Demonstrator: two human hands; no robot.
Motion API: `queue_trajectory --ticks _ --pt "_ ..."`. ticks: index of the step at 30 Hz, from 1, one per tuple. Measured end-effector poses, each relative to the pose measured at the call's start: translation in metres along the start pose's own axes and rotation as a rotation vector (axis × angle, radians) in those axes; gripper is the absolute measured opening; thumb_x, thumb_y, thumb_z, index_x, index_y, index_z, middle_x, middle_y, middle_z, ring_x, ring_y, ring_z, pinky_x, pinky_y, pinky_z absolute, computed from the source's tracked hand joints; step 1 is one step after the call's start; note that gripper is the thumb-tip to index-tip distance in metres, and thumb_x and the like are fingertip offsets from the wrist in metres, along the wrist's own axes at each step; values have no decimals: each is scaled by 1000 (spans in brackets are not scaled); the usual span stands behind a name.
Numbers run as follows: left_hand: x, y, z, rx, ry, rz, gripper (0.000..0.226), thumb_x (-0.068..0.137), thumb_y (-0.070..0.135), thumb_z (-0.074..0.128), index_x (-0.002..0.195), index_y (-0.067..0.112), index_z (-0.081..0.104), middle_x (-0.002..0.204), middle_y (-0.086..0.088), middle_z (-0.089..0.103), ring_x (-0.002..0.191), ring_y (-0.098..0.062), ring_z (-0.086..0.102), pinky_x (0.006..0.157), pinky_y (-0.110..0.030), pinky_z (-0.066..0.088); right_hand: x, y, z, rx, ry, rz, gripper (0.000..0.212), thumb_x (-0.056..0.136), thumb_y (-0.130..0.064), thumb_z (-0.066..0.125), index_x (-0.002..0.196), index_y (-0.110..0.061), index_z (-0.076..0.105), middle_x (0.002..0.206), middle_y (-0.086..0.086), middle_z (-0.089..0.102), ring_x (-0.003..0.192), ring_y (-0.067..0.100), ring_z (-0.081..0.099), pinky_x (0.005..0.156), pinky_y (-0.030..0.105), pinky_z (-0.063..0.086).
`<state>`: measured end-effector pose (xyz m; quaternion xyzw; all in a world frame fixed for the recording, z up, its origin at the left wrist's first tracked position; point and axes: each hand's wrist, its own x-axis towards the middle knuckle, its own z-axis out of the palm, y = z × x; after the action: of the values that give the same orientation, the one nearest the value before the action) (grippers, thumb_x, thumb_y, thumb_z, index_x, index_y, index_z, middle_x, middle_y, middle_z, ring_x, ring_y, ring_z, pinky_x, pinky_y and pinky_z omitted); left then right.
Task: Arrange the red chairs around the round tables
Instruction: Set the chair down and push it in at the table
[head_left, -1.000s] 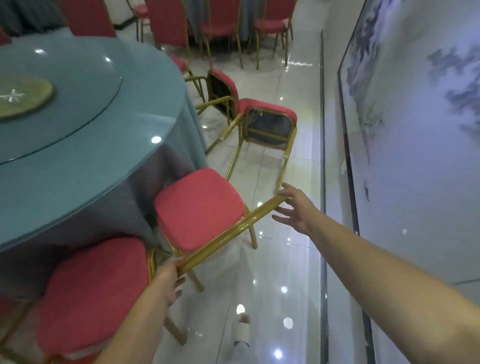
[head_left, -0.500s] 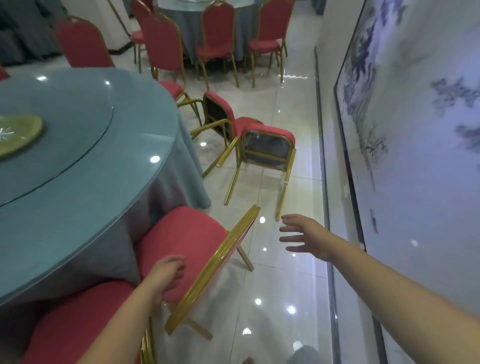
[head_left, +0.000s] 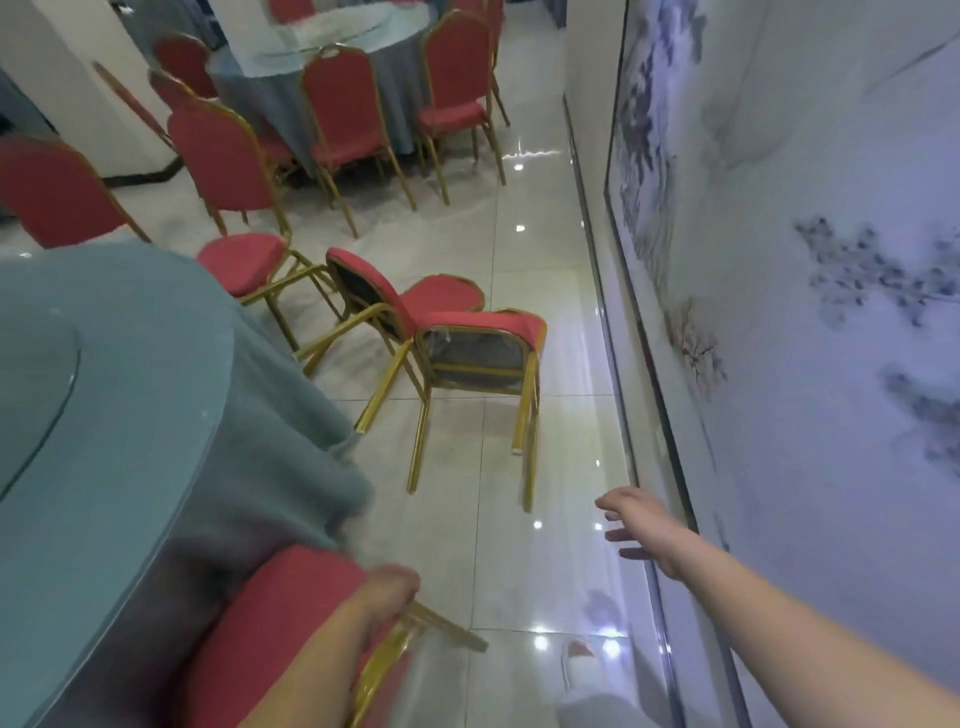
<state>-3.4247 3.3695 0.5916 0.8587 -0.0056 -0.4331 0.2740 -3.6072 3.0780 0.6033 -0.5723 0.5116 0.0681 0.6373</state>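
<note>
A glossy pale tiled floor (head_left: 519, 291) runs alongside the painted wall (head_left: 805, 312) and mirrors spots of ceiling light. Two toppled red chairs (head_left: 457, 343) lie on it, nested one against the other, gold legs pointing toward the camera. Just beside them an upright red chair (head_left: 234, 208) stands at the near surface (head_left: 104, 374) — round, draped in a teal cloth that hangs to the tiles. Low in the view another red chair (head_left: 280, 634) is pushed against that cloth. Farther off, a second round surface (head_left: 332, 47) stands ringed by upright red chairs (head_left: 343, 104) — all on the same tiles.
</note>
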Motion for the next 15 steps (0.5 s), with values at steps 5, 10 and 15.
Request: queue_trajectory --ticks 5,10,15 --pt "27 49 17 -6 4 -152 23 97 5 47 76 11 51 83 -12 52 62 -19 43 59 -26 32 53 -27 -4 -52 -22 107 38 92 -37 63 121 -16 50 112 4 55 107 28 61 87 39 50" --pt "81 120 6 -95 -3 -147 15 97 17 48 103 9 60 103 -10 63 87 -23 54 69 -28 35 106 -66 -6 -84 -51 136 36 91 -39 63 119 -18 52 111 4 56 106 26 62 84 38 52" --pt "156 188 -17 -197 -42 -121 26 99 25 48 118 13 60 115 -6 64 106 -23 59 87 -34 43 175 -131 -20 -87 13 139 32 92 -36 63 116 -17 55 114 5 57 95 24 62 77 35 50"
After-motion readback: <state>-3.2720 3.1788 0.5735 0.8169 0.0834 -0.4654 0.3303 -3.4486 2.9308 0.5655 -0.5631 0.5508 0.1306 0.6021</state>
